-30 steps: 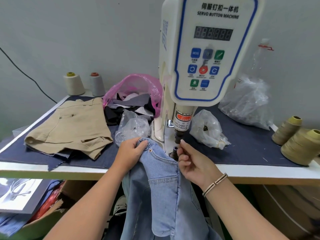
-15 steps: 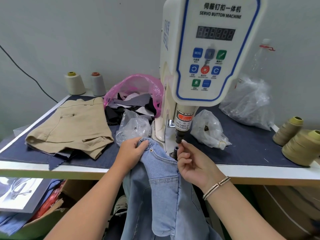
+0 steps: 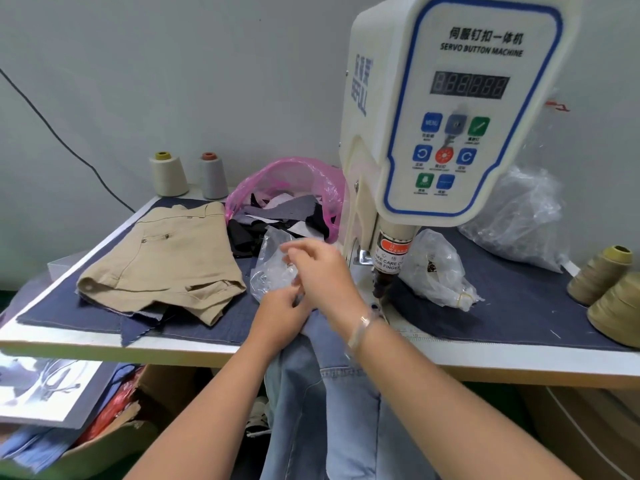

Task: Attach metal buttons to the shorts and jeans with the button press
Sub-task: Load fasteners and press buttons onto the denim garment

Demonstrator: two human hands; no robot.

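Head view: jeans [image 3: 332, 386] draped over worktop [image 3: 485, 358] edge below press [image 3: 450, 109], waistband near die, likely kept ready for pressing. Left hand [image 3: 277, 317] resting on denim, grip blurred, cannot tell. Right hand [image 3: 318, 268] crossed over to clear bag [image 3: 273, 268], fingers loosely apart, blurred, probably fetching a button. Shorts [image 3: 162, 258] lying well left, apparently set aside.
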